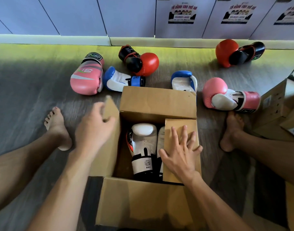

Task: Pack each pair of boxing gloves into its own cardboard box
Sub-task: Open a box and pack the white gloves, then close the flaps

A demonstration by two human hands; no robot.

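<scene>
An open cardboard box [157, 104] stands on the floor between my legs. Inside lies a white and black glove [143, 147], and a second white glove [161, 139] shows partly under the right flap. My right hand [180, 154] presses flat, fingers spread, on the right flap [179, 124]. My left hand [94, 129] grips the upright left flap [109, 107]. Beyond the box lie a pink glove [87, 75], a blue and white glove [119, 80], a red and black glove [139, 61], another blue and white glove [184, 80], a second pink glove [226, 95] and a second red and black glove [236, 53].
More cardboard boxes [276, 110] stand at the right edge, next to my right foot [231, 130]. My left foot [57, 125] rests left of the box. White lockers [129, 15] with posters line the back wall.
</scene>
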